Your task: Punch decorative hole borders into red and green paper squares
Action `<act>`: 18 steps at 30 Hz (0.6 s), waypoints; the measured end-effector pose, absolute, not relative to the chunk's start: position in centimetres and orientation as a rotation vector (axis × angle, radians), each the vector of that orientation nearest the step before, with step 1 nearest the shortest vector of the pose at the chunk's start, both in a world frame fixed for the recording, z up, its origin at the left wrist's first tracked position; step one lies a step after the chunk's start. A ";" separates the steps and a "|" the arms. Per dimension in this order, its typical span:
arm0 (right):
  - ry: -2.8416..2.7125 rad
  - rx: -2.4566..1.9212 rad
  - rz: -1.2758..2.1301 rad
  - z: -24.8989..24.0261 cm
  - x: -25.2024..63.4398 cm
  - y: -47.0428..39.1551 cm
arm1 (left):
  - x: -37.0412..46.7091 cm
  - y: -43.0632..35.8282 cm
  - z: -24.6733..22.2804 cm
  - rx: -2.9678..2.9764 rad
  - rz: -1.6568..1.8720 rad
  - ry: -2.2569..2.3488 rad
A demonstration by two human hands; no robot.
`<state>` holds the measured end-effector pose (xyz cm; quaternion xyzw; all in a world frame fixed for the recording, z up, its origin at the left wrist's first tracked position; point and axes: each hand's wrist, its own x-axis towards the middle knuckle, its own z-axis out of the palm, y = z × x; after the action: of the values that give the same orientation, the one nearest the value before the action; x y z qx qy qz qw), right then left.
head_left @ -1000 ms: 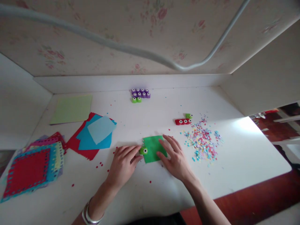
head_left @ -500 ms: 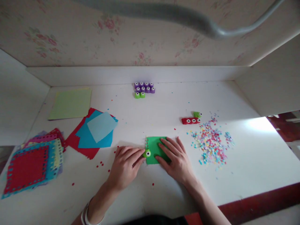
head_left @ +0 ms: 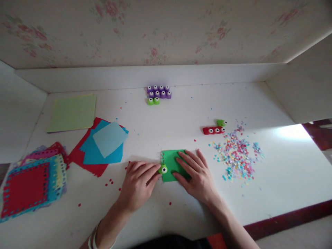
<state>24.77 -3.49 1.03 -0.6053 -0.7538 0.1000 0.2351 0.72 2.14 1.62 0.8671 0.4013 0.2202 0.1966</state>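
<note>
At the near side, a pale bracelet [head_left: 92,238] sits around the left wrist. The left hand [head_left: 138,183] pinches a lime-green craft punch [head_left: 163,169] between the thumb and the fingers. This punch sits on the left edge of a green paper square [head_left: 169,160], which lies flat on the white table [head_left: 145,221] between the two hands. Above the punch, small holes run along the same edge, so I suppose it is held there to continue their line. The right hand [head_left: 198,176] lies on the right part of the square with its fingers spread, probably so that the paper does not slip.

A few red paper bits [head_left: 110,181] lie loose beside the left hand. Further to the left is a stack of sheets with punched borders [head_left: 27,190], perhaps put aside to stay apart from the plain blue sheets [head_left: 89,152] and red sheet [head_left: 94,167] near it. To the right of the right hand spreads a confetti pile [head_left: 238,152], and just beyond its left side stand red punches [head_left: 211,130] with one green punch [head_left: 221,122].

Farther away, pale green sheets [head_left: 72,112] lie at left. Near the back board [head_left: 103,79], purple punches [head_left: 157,92] and two green punches [head_left: 153,101] stand in close rows, it seems for good order.
</note>
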 end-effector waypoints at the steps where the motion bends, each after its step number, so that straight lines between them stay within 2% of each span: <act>1: -2.066 -1.662 0.275 1.0 24.8 -3.5 | 0.7 2.2 1.6 2.430 0.615 1.122; 18: -2.081 -1.657 0.262 1.2 24.7 -3.5 | 2.0 2.4 3.3 2.329 0.596 1.198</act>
<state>24.74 -3.48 1.24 -0.6030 -0.7573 0.0953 0.2319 1.97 2.44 3.26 0.8447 0.4346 0.2161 0.2257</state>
